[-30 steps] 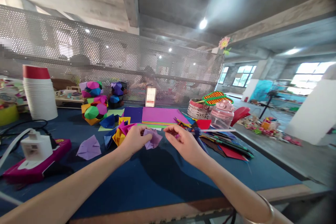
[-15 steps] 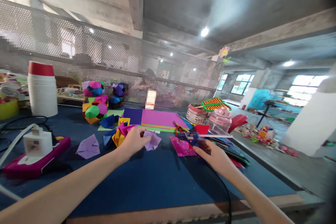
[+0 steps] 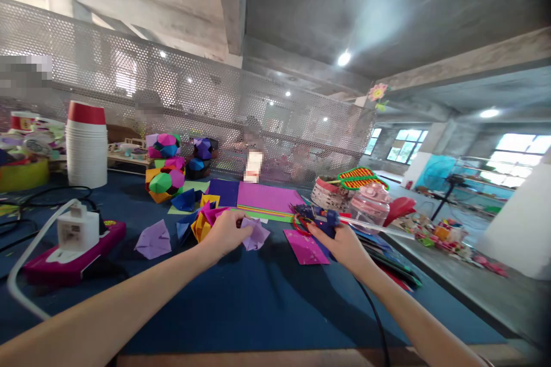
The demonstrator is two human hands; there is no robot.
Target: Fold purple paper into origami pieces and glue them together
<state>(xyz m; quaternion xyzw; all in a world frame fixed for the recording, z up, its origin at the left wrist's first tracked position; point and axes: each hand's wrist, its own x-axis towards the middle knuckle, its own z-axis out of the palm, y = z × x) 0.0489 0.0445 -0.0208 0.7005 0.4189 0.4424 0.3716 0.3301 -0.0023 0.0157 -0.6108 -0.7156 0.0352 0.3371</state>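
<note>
A folded light purple paper piece [image 3: 255, 234] is pinched in the fingers of my left hand [image 3: 228, 234], above the blue table mat [image 3: 241, 304]. Just left of that hand are yellow and magenta folded papers [image 3: 201, 222]. My right hand [image 3: 344, 243] grips a dark blue glue gun [image 3: 321, 218], its nozzle pointing left and a long clear stick out of its back. Below the nozzle lies a magenta patterned sheet [image 3: 305, 246]. Red-handled scissors [image 3: 300, 225] are partly hidden behind the gun. Another light purple folded piece [image 3: 154, 239] rests farther left.
Colourful paper balls [image 3: 166, 183] and a stack of white cups [image 3: 86, 146] stand at the back left. A magenta power strip [image 3: 75, 258] with a white plug lies at left. Stacked coloured sheets [image 3: 269, 198] are at centre back; a pink clear jar [image 3: 370, 206] stands right.
My right hand has lifted the glue gun and now holds it by the handle, its clear stick pointing right. My left hand keeps the purple piece. The view has shifted slightly left.
</note>
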